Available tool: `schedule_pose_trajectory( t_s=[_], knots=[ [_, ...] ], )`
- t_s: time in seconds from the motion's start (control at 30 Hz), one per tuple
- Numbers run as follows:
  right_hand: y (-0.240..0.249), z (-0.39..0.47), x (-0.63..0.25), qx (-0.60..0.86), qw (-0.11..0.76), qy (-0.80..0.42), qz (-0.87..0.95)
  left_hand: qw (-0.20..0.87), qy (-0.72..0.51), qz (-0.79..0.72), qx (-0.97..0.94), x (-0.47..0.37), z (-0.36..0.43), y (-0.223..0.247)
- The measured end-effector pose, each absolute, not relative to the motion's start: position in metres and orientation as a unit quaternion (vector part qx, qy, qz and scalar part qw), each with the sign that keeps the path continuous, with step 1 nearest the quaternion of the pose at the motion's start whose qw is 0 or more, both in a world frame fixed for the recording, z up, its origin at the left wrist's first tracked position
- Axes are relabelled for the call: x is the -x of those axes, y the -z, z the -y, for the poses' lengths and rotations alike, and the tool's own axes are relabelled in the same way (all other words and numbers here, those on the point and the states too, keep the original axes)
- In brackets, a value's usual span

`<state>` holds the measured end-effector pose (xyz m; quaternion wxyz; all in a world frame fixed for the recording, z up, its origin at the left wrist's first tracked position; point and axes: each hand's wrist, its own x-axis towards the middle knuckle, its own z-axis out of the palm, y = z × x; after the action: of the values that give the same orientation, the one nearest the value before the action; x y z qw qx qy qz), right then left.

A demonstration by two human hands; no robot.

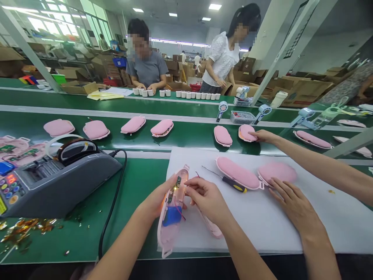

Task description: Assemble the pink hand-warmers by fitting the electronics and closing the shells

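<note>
My left hand (pixel 159 196) is closed around an open pink plastic shell (pixel 169 239), holding it tilted above the white sheet. Inside the shell are a small green circuit board (pixel 178 182) with a lit yellowish light, a blue battery (pixel 172 216) and a thin red wire (pixel 180 211). My right hand (pixel 208 200) has its fingers pinched at the shell's right edge beside the board; what lies between the fingertips is too small to make out. Below that hand, partly hidden, another pink shell piece (pixel 214 228) rests on the sheet.
A screwdriver (pixel 234 184) and pink cases (pixel 239 171) lie on the white sheet (pixel 274 233). A co-worker's hands (pixel 294 206) reach in from the right. At left stands a grey tape dispenser (pixel 67 186) with a black cable. More cases line the green belt (pixel 192 140).
</note>
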<state>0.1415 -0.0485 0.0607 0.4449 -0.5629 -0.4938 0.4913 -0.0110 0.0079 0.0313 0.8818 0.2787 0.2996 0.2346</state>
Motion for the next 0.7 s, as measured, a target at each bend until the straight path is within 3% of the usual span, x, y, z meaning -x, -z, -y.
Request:
schedule_pose_trajectory(
  t_s=[0.2, 0.5, 0.7],
  knots=[
    [-0.068, 0.046, -0.143, 0.599, 0.396, -0.445, 0.535, 0.851, -0.267, -0.281, -0.354, 0.011, -0.005, -0.037],
    [-0.077, 0.040, -0.144, 0.552, 0.371, -0.565, 0.489, 0.861, -0.292, -0.244, -0.337, 0.002, 0.003, -0.045],
    [-0.078, 0.037, -0.142, 0.572, 0.363, -0.554, 0.484, 0.868, -0.286, -0.227, -0.335, -0.002, 0.001, -0.041]
  ],
)
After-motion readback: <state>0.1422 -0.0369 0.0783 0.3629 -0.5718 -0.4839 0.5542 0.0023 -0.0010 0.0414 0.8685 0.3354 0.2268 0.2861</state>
